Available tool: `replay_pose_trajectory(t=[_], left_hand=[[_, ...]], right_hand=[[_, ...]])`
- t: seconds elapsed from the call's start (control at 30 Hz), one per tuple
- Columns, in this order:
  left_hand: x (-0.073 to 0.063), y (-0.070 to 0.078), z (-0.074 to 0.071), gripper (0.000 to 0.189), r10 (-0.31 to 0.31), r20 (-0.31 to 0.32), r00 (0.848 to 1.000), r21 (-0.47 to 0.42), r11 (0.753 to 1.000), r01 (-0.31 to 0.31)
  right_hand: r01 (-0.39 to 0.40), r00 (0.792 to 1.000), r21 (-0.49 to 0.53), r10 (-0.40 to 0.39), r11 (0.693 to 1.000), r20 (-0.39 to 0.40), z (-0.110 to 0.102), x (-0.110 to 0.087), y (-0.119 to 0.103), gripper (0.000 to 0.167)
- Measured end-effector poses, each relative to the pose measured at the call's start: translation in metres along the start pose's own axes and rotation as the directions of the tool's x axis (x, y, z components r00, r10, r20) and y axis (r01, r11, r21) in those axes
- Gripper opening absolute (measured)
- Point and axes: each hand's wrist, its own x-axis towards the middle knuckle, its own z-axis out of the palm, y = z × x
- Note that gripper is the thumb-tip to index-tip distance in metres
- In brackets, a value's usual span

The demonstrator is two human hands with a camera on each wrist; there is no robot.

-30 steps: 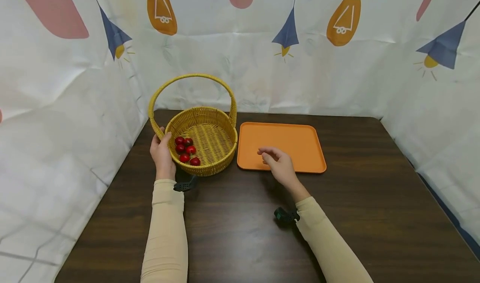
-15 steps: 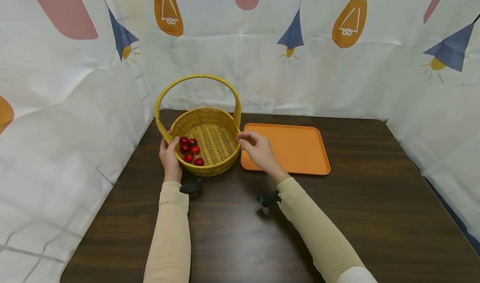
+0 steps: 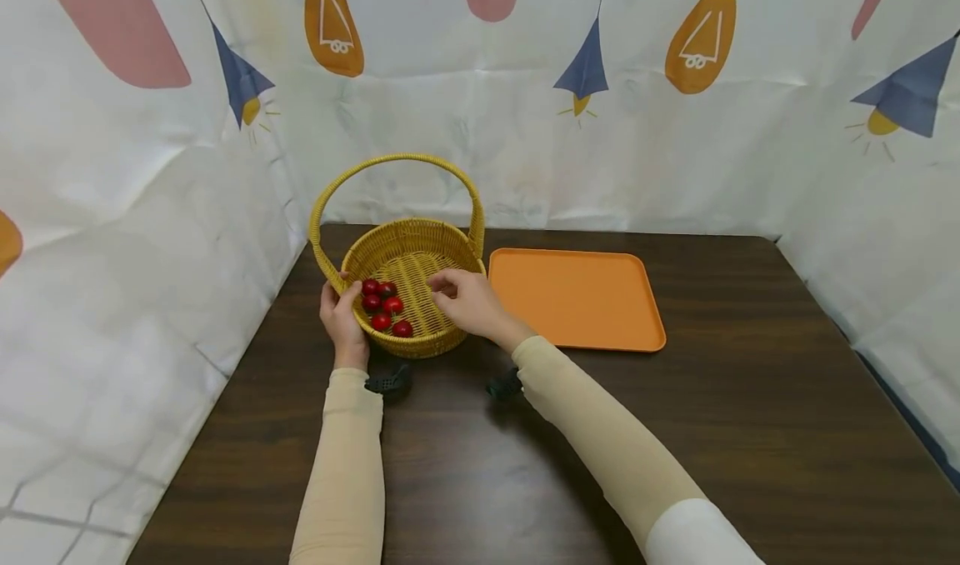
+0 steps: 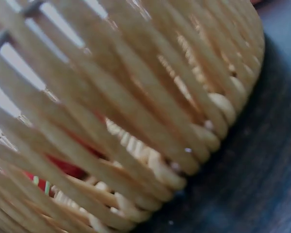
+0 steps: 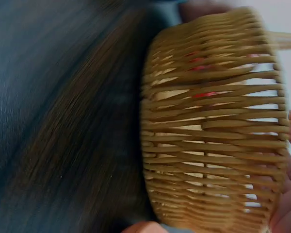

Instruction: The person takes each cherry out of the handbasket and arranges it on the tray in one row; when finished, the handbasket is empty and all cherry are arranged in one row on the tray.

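A yellow woven basket [image 3: 442, 347] with a tall arched handle stands at the left of the table. Several dark red cherries [image 3: 381, 322] lie in its left part. My left hand [image 3: 345, 323] grips the basket's left side where the handle joins the rim, thumb on the inner side. Over the right part of the basket reaches my right hand [image 3: 468, 302], fingers loosely bent, with nothing visible between them and apart from the cherries. In the right wrist view, part of the right hand [image 5: 286, 199] shows beyond the rim. Only the woven wall [image 4: 136, 97] fills most of the left wrist view.
An orange tray [image 3: 573, 298] lies flat to the right of the basket. Both rest on a dark wooden table [image 3: 750, 398]. A white patterned cloth [image 3: 510, 157] hangs close behind the table and along its sides.
My right hand has moved left from above the orange tray to over the basket. The left hand keeps its grip on the basket, and the cherries stay in place.
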Motion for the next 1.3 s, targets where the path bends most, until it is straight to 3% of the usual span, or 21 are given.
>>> replay_pose_trajectory(t=[0.2, 0.37, 0.5, 0.8, 1.0, 1.3], left_hand=[[0.002, -0.001, 0.001, 0.027, 0.021, 0.002, 1.000, 0.010, 1.000, -0.021], [0.002, -0.002, 0.002, 0.023, 0.017, -0.003, 1.000, 0.010, 1.000, -0.017], [0.002, -0.002, 0.003, 0.024, 0.023, -0.008, 1.000, 0.003, 1.000, -0.023], [0.005, -0.002, 0.001, 0.027, 0.035, -0.026, 0.999, -0.010, 0.999, -0.036], [0.003, -0.004, 0.002, 0.023, 0.022, -0.036, 0.999, -0.017, 1.000, -0.022], [0.004, -0.004, 0.003, 0.020, 0.058, -0.034, 0.998, -0.066, 0.996, -0.060]], right_hand=[[0.011, 0.999, -0.165, -0.005, 0.986, 0.033, 0.011, 0.013, -0.003, 0.029], [0.000, 0.997, -0.334, 0.025, 0.943, 0.071, 0.021, 0.021, -0.001, 0.033], [-0.001, 0.990, -0.396, 0.058, 0.918, 0.131, 0.024, 0.024, -0.005, 0.033], [0.084, 0.935, -0.367, 0.054, 0.926, 0.349, 0.027, 0.035, -0.007, 0.029], [0.126, 0.906, -0.377, 0.048, 0.918, 0.420, 0.031, 0.040, -0.006, 0.024], [0.192, 0.872, -0.347, 0.003, 0.918, 0.490, 0.033, 0.047, -0.005, 0.020]])
